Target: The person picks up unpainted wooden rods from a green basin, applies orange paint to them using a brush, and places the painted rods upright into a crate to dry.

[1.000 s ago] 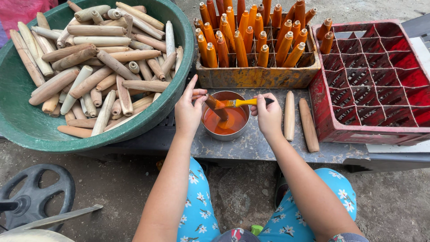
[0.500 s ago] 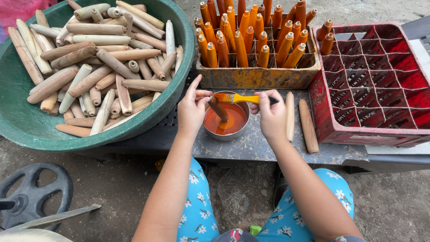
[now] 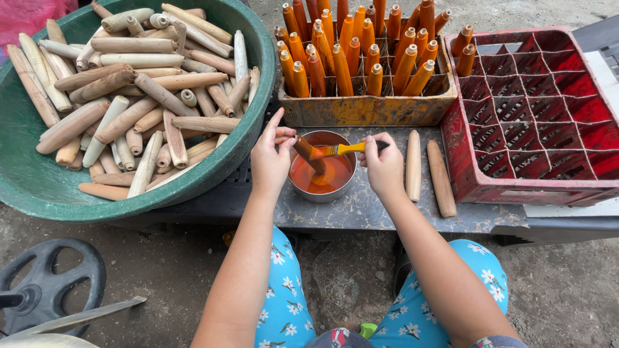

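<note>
Orange stain fills the small round metal bowl [image 3: 321, 169] on the grey worktop [image 3: 361, 209], and the work in hand looks like the coating step: the left hand [image 3: 271, 158] pinches a short turned wooden handle [image 3: 308, 153] by its top end, with the lower end dipped in the liquid, while the right hand [image 3: 383, 164] is clenched around a yellow-handled paintbrush [image 3: 345, 149] whose bristles meet the wood just above the bowl. Just beside the right hand lie two bare wooden handles [image 3: 425, 169] side by side on the worktop. The big green plastic basin [image 3: 39, 187] to the left is heaped with unpainted wooden handles [image 3: 135, 96], and behind the bowl a stained wooden crate [image 3: 367, 109] holds painted orange handles [image 3: 351, 55] standing upright. The red plastic compartment crate [image 3: 541, 116] on the right has only a couple of orange pieces at its far corner. Judging by this, the piece needs turning between the fingers so the brush covers every side, then a drip-free lift towards a free slot among the upright ones.
</note>
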